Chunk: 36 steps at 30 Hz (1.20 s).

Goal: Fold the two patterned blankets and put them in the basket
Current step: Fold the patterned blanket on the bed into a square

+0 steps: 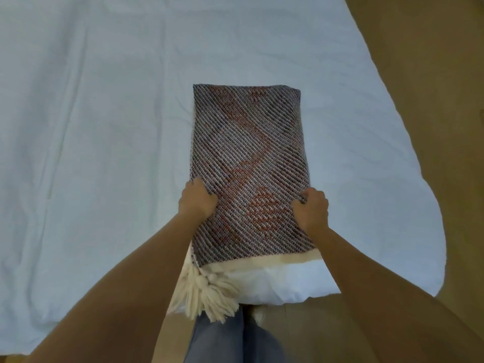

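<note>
Fingers (194, 182) of both hands are curled tight, each set pinching a side edge of the patterned blanket (248, 153).

Nearest the camera, two legs in blue jeans (217, 339) stand on a tan floor (419, 74) just beside the near edge of the bed.

A bunch of cream tassels (207, 297) hangs off the blanket's near left corner, over the bed's edge. A cream border (262, 263) runs across the blanket's near end, resting on the white sheet (91, 127).

Beyond the border, the left hand (197, 199) grips the left edge of the blanket, with the knuckles up and the thumb side on the woven face. The right hand (313, 208) grips the right edge at about the same level, with a small bunch of cloth held in its curled fingers. Both forearms reach in from the near side.

The blanket lies folded into a long, narrow rectangle, running from near to far on the bed, right of centre. Its weave shows dark and pale diagonal lines with rust-coloured patches. The far end is a squared fold lying flat on the sheet.

The wrinkled white sheet extends left and far of the blanket. The floor shows past the bed's right edge.
</note>
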Each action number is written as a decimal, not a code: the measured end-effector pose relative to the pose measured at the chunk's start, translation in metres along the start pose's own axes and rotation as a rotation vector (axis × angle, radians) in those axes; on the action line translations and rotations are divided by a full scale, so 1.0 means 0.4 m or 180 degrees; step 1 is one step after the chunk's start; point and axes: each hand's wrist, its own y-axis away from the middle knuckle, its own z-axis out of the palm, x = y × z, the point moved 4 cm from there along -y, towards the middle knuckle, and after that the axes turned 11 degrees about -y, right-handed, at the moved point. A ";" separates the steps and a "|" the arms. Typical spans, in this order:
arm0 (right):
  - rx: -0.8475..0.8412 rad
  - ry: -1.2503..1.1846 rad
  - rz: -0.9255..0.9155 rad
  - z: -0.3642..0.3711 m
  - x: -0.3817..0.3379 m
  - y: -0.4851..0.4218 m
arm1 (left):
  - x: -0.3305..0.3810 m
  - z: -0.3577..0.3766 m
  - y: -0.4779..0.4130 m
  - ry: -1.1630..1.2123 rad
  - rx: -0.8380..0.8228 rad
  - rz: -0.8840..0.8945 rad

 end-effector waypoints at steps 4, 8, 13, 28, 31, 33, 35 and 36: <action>-0.0332 -0.0242 -0.0212 0.024 -0.106 -0.114 | 0.070 -0.079 -0.123 -0.0116 0.0094 0.0343; -0.0519 -0.0262 -0.0374 0.047 -0.214 -0.268 | 0.139 -0.157 -0.276 -0.0276 0.0160 0.0646; -0.0602 -0.0074 -0.0534 0.091 -0.326 -0.469 | 0.229 -0.214 -0.477 -0.0633 0.0250 0.1006; -0.1597 0.2317 -0.0241 0.221 -0.389 -0.917 | 0.314 -0.228 -0.929 -0.1923 -0.1087 0.1209; -0.1546 0.2727 -0.0333 0.221 -0.389 -0.913 | 0.311 -0.224 -0.928 -0.1724 -0.1062 0.1408; -0.1357 0.2826 -0.0649 0.212 -0.405 -0.895 | 0.302 -0.231 -0.912 -0.1611 -0.0928 0.1467; -0.1100 0.2745 -0.0952 0.191 -0.418 -0.866 | 0.289 -0.245 -0.883 -0.1446 -0.0772 0.1463; -0.0969 0.2676 -0.1052 0.176 -0.423 -0.849 | 0.284 -0.254 -0.864 -0.1366 -0.0674 0.1476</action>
